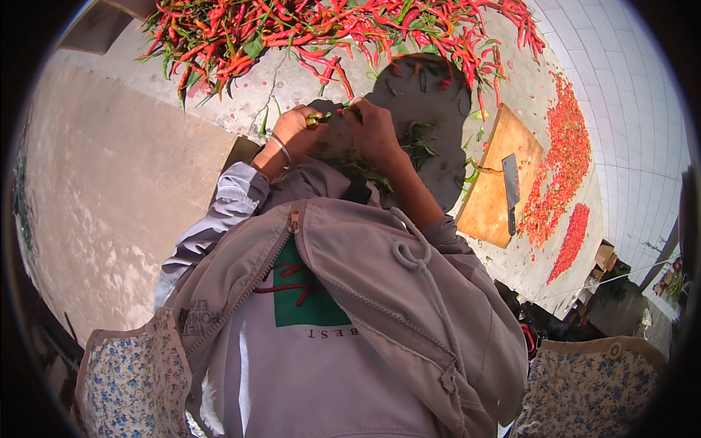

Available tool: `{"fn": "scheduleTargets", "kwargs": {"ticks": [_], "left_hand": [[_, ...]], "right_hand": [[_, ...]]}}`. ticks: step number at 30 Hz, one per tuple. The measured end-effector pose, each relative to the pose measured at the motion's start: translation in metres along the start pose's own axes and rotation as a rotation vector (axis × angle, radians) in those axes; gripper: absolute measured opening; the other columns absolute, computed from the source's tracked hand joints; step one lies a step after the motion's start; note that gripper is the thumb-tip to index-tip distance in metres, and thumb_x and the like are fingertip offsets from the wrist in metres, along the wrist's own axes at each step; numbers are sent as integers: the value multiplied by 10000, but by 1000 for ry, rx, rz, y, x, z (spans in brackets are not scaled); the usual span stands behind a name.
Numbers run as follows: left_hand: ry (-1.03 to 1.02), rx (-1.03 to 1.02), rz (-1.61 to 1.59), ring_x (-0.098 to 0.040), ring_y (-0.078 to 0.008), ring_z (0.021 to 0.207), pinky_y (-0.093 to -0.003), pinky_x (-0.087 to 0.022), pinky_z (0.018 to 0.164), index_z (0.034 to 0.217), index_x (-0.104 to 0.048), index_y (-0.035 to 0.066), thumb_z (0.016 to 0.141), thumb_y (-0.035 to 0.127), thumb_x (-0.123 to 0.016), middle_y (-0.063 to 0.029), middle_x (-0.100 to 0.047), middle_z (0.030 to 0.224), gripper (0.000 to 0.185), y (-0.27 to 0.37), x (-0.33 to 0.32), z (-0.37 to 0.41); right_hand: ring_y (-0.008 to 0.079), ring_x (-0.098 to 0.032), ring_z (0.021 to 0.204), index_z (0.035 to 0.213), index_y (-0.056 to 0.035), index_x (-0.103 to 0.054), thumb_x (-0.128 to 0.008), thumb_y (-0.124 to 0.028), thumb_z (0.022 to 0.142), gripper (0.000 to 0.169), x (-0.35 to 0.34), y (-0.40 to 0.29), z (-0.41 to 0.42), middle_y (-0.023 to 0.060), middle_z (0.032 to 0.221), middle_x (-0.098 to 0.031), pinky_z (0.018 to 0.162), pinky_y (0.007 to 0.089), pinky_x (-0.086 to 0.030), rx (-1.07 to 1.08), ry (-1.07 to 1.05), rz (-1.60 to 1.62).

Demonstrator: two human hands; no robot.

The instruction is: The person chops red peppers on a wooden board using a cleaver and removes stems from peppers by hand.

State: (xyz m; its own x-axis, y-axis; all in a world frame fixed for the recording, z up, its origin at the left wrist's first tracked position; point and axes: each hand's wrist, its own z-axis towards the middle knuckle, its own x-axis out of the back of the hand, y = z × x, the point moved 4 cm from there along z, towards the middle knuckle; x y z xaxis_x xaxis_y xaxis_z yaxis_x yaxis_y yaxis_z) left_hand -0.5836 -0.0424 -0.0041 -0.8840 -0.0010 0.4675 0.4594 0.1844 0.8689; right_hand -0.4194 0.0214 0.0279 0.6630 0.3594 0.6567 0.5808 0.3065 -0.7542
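Observation:
My left hand (294,130), with a metal bangle at the wrist, is closed around green chili stems (314,119) whose ends stick out past the thumb. Just to its right, my right hand (374,127) has its fingers bent and pinched at a small green and red chili piece (345,107), mostly covered by the fingers. A gap separates the two hands. Beyond them spreads a large heap of red chili peppers (328,27), some with green stems and leaves. Loose green stems (264,120) lie on the concrete next to my left hand.
At right, a cleaver (511,186) rests on a wooden cutting board (487,191). Chopped red chili (567,137) is spread beyond the board. Wilted green leaves (420,139) lie in shadow by my right forearm. A brown box (98,27) stands at upper left.

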Motion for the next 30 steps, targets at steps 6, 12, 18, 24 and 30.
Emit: {"fn": "scheduleTargets", "kwargs": {"ticks": [6, 12, 18, 24, 30], "left_hand": [[16, 386, -922, -632, -149, 724, -289, -523, 637, 931, -595, 2, 838, 46, -636, -62, -635, 827, 111, -26, 17, -7], [-113, 376, -972, -621, -107, 685, -240, -507, 590, 1001, -616, 53, 839, 140, -688, -10, -636, 810, 198, 6, 9, -16], [-176, 358, -926, -639, -93, 664, -211, -488, 506, 980, -613, 73, 846, 170, -687, -9, -639, 796, 181, -2, 3, -18], [-69, 404, -795, -644, -104, 636, -215, -477, 462, 966, -609, 76, 860, 189, -666, -25, -638, 765, 165, -2, 1, -15], [31, 467, -678, -561, -99, 526, -248, -456, 410, 896, -606, 45, 864, 176, -648, -16, -587, 660, 142, -8, 1, -10]], "right_hand": [[82, -491, 519, 840, -8, -612, -591, -206, 893, 206, 5, 43, 12, 18, 675, -577, 473, 253, -403, -463, -164, 458], [54, -473, 532, 903, 1, -612, -593, -213, 900, 215, -11, 10, 4, -8, 700, -555, 477, 218, -396, -507, -365, 726], [78, -524, 571, 891, 3, -636, -621, -209, 867, 213, -14, -1, 4, 12, 683, -594, 521, 268, -435, -339, -402, 464], [244, -629, 647, 931, -17, -634, -627, -185, 831, 195, -17, -18, 6, 142, 730, -645, 601, 350, -481, 53, -268, -48], [392, -619, 749, 835, -5, -602, -548, -234, 861, 237, -42, -30, 5, 205, 778, -639, 637, 449, -478, -48, -125, -250]]}}
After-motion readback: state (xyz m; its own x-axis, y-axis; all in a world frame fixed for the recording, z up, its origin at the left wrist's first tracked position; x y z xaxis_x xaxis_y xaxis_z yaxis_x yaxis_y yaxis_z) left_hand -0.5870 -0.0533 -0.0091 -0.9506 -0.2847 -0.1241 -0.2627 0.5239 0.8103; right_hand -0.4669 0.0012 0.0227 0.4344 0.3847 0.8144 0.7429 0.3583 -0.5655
